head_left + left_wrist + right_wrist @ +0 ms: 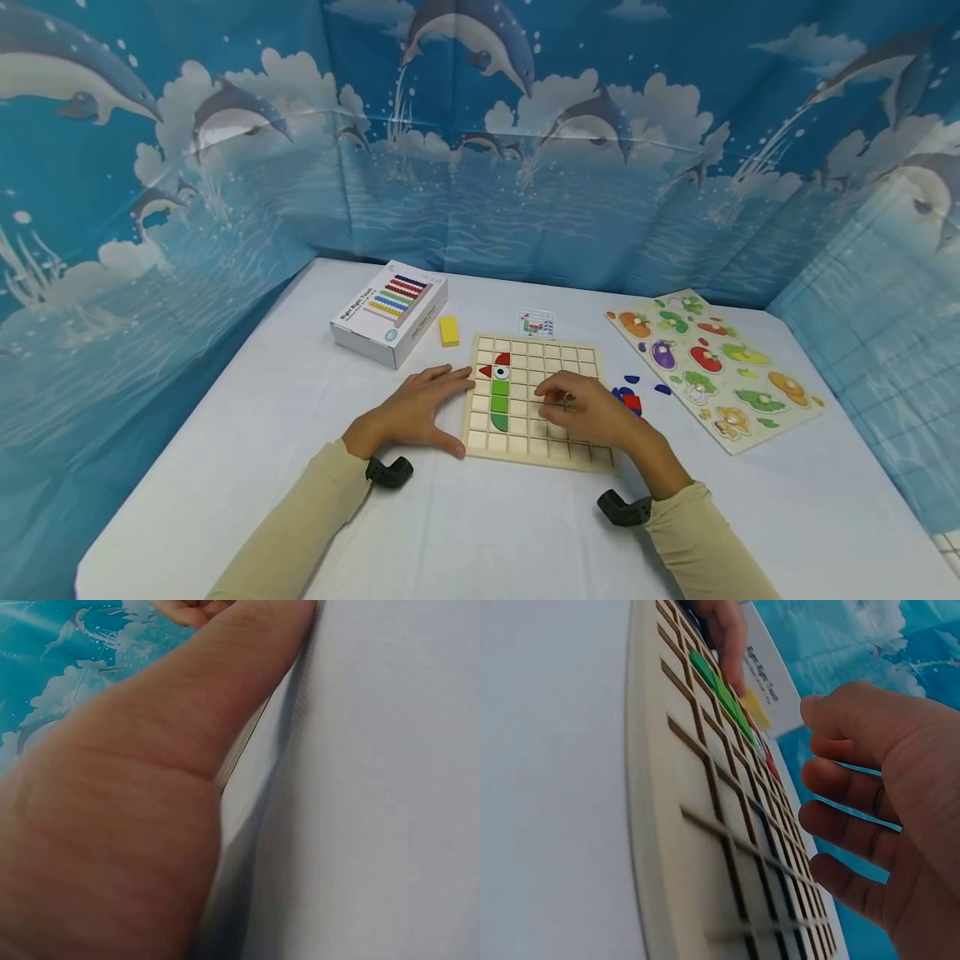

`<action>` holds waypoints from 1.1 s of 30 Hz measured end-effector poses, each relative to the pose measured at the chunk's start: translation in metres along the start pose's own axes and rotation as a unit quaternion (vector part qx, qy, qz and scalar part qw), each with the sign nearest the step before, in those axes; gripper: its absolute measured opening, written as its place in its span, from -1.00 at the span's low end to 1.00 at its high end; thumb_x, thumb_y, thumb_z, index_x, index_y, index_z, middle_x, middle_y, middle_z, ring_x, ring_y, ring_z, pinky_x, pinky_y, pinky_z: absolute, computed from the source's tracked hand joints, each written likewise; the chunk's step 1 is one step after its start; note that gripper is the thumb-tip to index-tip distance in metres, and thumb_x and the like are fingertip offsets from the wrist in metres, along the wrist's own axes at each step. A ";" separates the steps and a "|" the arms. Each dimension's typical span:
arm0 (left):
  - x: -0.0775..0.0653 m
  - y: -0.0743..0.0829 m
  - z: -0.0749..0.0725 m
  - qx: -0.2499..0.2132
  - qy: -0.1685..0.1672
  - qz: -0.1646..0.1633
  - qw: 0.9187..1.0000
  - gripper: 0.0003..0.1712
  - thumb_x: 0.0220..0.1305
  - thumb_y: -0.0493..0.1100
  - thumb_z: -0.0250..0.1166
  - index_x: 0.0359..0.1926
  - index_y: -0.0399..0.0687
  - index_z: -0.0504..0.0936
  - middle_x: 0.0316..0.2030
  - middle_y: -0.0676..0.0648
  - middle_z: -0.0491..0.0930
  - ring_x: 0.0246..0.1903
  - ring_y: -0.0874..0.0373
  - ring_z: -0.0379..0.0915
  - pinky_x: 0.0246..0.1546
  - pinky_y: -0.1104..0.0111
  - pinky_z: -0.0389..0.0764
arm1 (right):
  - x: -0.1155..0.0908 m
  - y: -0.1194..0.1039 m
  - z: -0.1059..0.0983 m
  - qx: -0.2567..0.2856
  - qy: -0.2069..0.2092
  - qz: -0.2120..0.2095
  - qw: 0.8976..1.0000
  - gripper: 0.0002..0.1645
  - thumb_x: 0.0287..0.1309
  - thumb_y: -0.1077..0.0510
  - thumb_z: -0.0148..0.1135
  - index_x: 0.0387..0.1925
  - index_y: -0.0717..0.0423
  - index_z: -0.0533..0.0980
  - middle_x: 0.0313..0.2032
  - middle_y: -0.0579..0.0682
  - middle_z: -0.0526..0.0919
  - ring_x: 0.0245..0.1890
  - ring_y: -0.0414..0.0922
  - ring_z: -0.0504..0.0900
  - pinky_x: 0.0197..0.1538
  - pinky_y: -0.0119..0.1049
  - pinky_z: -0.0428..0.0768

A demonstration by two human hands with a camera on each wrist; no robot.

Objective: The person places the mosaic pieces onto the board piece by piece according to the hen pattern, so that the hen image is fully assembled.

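A wooden grid board lies on the table. On its left side a column of pieces shows: a red quarter-round piece, a red triangle, an eye tile, green squares and a green quarter-round piece. My left hand rests at the board's left edge, thumb and fingers spread apart. Over the middle right of the grid hovers my right hand, fingers loosely bent. In the right wrist view, no piece shows between the right hand's fingers.
Right of the board lie loose blue and red pieces, partly behind my right hand. Farther right is a vegetable puzzle board. A pattern card lies behind the grid. At the back left stand a white box and a yellow block.
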State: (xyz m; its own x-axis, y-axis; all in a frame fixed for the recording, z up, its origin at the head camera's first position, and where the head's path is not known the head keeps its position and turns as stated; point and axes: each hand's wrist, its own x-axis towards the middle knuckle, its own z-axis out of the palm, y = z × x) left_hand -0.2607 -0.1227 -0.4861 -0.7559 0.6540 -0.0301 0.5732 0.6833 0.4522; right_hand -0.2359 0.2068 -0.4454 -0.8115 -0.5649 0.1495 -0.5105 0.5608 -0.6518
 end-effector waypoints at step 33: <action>0.000 -0.004 0.001 0.004 0.009 0.009 1.000 0.31 -0.22 0.68 0.36 0.54 0.30 0.23 0.57 0.20 -0.02 0.54 0.01 -0.23 0.44 -0.03 -0.03 | -0.104 0.045 -0.060 -0.118 0.010 0.236 0.964 -0.55 0.03 0.03 0.58 -0.20 0.15 0.51 -0.28 -0.02 0.49 -0.20 -0.01 0.45 -0.16 -0.11 0.56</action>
State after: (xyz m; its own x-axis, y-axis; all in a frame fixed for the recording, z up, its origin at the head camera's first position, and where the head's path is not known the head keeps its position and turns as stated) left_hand -0.2629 -0.1246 -0.4882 -0.7506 0.6608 -0.0067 0.5896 0.6742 0.4449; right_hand -0.1910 0.3270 -0.4459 -0.9736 -0.2016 -0.1068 -0.1307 0.8766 -0.4632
